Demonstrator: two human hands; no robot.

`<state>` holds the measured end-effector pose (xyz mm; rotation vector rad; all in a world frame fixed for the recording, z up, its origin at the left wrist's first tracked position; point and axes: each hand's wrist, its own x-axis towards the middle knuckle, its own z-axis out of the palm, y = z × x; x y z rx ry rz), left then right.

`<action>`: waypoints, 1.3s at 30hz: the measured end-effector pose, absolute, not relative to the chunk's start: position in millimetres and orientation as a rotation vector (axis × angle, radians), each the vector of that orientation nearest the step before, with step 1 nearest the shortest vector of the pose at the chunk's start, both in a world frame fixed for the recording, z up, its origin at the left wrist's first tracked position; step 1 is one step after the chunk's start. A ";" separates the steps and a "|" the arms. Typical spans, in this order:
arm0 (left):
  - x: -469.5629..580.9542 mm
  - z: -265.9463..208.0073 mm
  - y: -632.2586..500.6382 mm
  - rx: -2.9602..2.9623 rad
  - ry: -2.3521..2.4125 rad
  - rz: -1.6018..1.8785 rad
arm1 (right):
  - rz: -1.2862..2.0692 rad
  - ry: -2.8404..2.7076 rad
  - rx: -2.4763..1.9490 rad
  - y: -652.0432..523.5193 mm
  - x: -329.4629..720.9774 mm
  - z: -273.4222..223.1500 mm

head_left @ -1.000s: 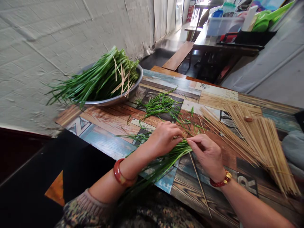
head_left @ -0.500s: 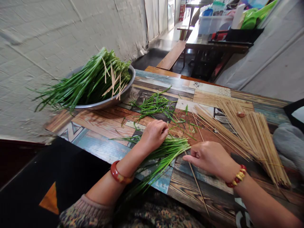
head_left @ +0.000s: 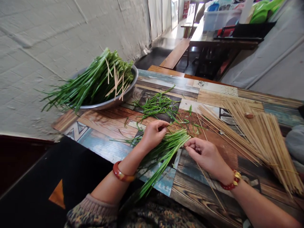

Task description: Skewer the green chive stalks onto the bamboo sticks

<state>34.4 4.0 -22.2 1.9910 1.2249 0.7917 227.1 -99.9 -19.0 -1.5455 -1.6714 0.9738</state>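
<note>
**A:** What does the head view show, taking the chives as the fixed point?

**B:** A bunch of chives (head_left: 163,148) lies flat on the tabletop (head_left: 106,123), cut ends pointing away from the person, leaf tips trailing off the near edge toward the lap. The left hand (head_left: 153,134) rests on the bunch near the cut ends, fingers curled down and pressing the stalks. Likely this keeps them fanned side by side so they do not roll.

**A:** And the right hand?

**B:** The right hand (head_left: 205,155) sits just right of the cut ends. Thumb and forefinger pinch a thin skewer (head_left: 210,186), whose tip meets the edge of the bunch while the shaft runs back under the palm toward the person. Held this low and crosswise, it seems lined up to pass through the stalks.

**A:** What else is around the chives?

**B:** Right of the chives, well apart, a large pile of skewers (head_left: 258,139) fans across the tabletop, within the right hand's reach. Beyond the chives lie loose trimmings (head_left: 159,106). Further beyond and to the left, a metal bowl (head_left: 114,101) holds more chives already threaded on sticks, leaves hanging over its rim. It sits on the left hand's side, probably so finished bunches stay apart from the pile.
</note>
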 end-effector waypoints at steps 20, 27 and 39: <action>38.2 -17.3 1.4 1.768 1.144 0.847 | 1.112 -1.457 -1.509 -102.9 223.2 -34.0; 38.2 -17.8 0.9 1.761 1.130 0.858 | 1.097 -1.465 -1.504 -102.1 222.9 -33.9; 35.9 -24.5 3.3 1.935 1.090 0.889 | 1.107 -1.477 -1.508 -101.9 223.9 -35.2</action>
